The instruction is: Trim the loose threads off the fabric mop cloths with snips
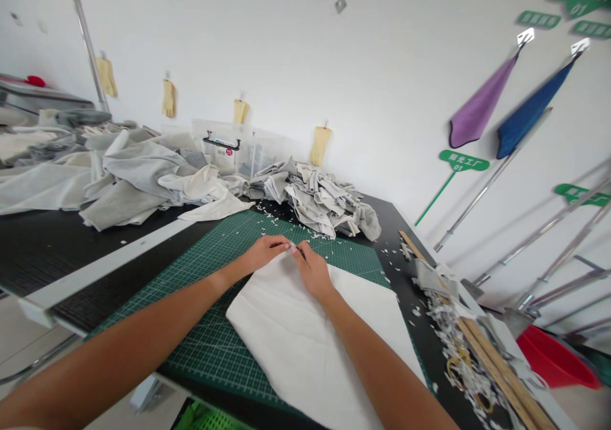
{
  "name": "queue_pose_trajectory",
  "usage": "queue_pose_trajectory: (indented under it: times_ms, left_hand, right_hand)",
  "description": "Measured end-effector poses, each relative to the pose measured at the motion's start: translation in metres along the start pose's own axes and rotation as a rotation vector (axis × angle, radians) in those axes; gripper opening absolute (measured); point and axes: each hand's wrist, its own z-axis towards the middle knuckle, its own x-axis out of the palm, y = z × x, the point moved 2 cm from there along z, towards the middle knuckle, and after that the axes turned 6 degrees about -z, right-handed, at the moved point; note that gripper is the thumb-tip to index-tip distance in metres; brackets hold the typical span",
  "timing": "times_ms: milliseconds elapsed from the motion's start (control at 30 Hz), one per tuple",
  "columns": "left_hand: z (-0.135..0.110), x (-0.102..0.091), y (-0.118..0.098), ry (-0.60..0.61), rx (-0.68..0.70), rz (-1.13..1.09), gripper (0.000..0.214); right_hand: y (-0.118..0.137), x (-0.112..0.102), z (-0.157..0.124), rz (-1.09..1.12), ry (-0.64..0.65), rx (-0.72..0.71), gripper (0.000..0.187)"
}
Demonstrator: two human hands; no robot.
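Left hand [268, 252] and right hand [312, 269] — pinching far edge of white cloth [305, 347] | cloth on green cutting mat [214, 347] | scraps [445, 331] strewn — some trimming apparently done; cloth heaps [317, 194] finished or waiting, cannot tell

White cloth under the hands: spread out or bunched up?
Spread out: the white cloth lies broad, with light creases, over the green mat, its far edge at the left hand and right hand.

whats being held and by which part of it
White cloth, pinched at its far edge by left hand and right hand; anything more held can't be told.
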Motion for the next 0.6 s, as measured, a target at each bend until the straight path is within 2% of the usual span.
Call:
queue_pose_trajectory:
  times_ms: [600]
  left_hand:
    - [-0.0029, -0.0007, 0.0015, -0.026, -0.072, -0.006, 0.041]
  right_hand:
    - [0.0017, 0.0002, -0.0011, -0.068, 0.022, -0.037, 0.038]
